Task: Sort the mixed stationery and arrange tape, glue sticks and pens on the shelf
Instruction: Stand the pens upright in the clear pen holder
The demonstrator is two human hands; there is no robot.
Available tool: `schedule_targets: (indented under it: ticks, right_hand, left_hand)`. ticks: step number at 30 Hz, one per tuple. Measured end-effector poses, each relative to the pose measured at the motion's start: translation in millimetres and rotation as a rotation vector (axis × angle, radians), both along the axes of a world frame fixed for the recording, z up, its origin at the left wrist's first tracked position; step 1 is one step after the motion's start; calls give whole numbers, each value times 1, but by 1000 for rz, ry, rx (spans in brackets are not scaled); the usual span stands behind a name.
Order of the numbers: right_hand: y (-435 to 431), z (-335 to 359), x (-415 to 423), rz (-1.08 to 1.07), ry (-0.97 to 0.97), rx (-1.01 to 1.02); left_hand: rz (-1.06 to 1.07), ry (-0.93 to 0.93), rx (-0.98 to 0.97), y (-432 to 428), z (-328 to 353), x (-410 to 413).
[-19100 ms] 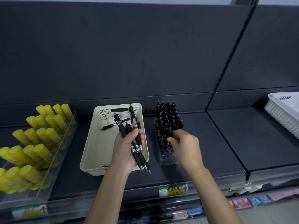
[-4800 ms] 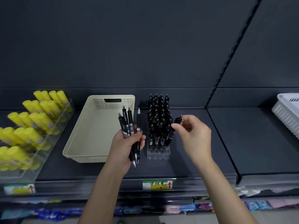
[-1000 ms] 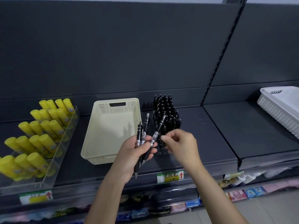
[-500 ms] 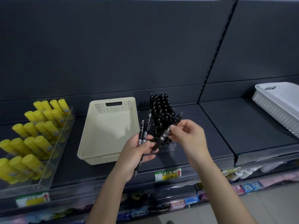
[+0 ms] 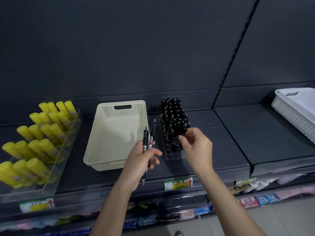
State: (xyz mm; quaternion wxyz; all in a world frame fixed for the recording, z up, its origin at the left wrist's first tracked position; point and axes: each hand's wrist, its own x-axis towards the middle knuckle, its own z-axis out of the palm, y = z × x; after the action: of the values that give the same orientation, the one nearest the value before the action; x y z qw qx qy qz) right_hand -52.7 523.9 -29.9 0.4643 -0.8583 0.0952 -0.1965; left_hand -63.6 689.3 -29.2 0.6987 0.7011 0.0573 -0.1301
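My left grip clasps two black pens over the shelf, just in front of a cream basket. My right grip pinches one pen at the right edge of the clear rack, which is packed with standing pens. Yellow glue sticks stand at the far left.

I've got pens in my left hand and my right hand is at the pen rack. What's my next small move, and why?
Probably press the pen your right hand pinches down into the clear rack and let go. Its front holes look free, two pens are in your left hand, and the cream basket shows none.
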Motion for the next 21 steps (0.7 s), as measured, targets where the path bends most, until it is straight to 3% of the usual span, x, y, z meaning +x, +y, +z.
schedule_targets:
  ticks: [14, 21]
  right_hand:
    - [3, -17, 1, 61, 50, -67]
    - [1, 4, -17, 55, 9, 145]
  left_hand:
    - [-15, -42, -11, 5, -1, -3]
    - [-149, -124, 37, 2, 1, -8]
